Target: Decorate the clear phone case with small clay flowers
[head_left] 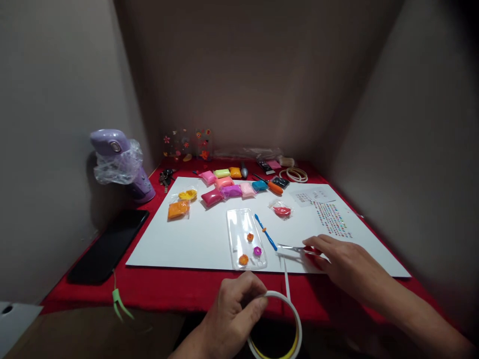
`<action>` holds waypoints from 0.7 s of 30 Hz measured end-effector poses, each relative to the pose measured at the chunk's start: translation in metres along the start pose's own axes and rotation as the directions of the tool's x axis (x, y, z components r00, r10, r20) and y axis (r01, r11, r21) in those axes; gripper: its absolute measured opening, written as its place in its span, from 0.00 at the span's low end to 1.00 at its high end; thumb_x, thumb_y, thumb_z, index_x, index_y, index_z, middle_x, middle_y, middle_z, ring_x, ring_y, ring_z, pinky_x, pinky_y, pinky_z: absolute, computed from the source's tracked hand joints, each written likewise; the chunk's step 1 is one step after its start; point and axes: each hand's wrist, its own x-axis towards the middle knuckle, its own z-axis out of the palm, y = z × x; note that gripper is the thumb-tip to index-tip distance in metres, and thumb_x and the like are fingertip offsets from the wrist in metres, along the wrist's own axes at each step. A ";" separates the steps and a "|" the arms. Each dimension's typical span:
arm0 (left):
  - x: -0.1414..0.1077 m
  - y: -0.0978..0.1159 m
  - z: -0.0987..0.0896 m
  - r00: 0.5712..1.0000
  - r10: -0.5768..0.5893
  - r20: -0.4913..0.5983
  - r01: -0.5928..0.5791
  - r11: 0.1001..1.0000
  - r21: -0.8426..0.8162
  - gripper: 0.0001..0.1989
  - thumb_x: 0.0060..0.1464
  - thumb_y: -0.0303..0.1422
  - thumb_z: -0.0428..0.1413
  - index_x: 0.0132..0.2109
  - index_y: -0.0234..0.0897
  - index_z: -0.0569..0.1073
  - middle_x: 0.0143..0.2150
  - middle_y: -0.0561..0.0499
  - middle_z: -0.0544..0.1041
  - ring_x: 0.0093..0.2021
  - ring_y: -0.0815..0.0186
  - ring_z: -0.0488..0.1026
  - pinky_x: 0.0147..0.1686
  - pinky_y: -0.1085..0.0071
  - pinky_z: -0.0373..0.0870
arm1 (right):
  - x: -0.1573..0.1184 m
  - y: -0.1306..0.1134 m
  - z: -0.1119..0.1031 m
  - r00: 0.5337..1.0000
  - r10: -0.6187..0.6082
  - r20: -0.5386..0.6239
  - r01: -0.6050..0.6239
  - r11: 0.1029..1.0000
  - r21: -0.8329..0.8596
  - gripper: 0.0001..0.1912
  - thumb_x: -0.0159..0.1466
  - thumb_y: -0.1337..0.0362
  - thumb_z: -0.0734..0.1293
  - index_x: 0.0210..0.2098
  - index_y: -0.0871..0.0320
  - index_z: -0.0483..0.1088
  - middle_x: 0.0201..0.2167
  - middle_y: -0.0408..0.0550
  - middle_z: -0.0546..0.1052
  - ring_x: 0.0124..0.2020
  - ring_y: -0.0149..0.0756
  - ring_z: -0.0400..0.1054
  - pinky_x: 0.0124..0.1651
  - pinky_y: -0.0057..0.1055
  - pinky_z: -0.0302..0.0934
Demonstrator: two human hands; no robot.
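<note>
My left hand (235, 314) pinches a roll of white tape (297, 324) at the table's front edge. A narrow strip (287, 279) of tape runs up from the roll onto the white board (202, 249). At the board's lower right, my right hand (342, 259) has its fingers on the red handles of small scissors (295, 248), whose blades point left, close to the strip. Left of the blades lies a blue tool (266, 233) with an orange piece around it. Beside it, a clear phone case (239, 227) bears two orange flowers and one purple flower.
Packets of coloured clay (231, 191) lie across the board's back, with an orange-handled tool (275, 188). Small gems (332, 219) are at the right. A black phone (108, 247) and a purple device (110, 142) stand at the left. Walls enclose the red-covered table (168, 289).
</note>
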 end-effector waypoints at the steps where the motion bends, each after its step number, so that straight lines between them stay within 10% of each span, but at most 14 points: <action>1: 0.000 0.000 0.000 1.000 -0.002 -0.002 0.002 1.000 -0.004 0.08 0.59 0.34 0.51 0.33 0.34 0.66 0.25 0.55 0.62 0.26 0.72 0.57 0.26 0.74 0.53 | 0.000 0.003 0.001 1.000 0.012 0.013 -0.012 1.000 0.005 0.10 0.62 0.71 0.61 0.40 0.54 0.70 0.31 0.44 0.76 0.26 0.32 0.70 0.29 0.28 0.57; 15: 0.011 0.006 -0.004 0.988 -0.092 0.120 0.098 0.994 -0.047 0.04 0.55 0.30 0.53 0.33 0.34 0.69 0.25 0.54 0.68 0.27 0.71 0.62 0.27 0.74 0.57 | 0.012 -0.007 -0.001 0.993 0.055 0.105 -0.041 0.991 -0.131 0.08 0.66 0.66 0.59 0.40 0.55 0.69 0.31 0.46 0.70 0.25 0.33 0.66 0.27 0.29 0.51; 21: 0.014 0.001 0.008 0.977 -0.178 0.117 0.207 0.919 -0.336 0.09 0.52 0.34 0.58 0.34 0.33 0.68 0.23 0.54 0.69 0.20 0.75 0.61 0.20 0.77 0.55 | 0.022 -0.003 0.007 0.986 0.120 0.113 -0.105 0.986 -0.129 0.12 0.66 0.72 0.56 0.35 0.58 0.69 0.28 0.47 0.69 0.23 0.33 0.63 0.25 0.30 0.47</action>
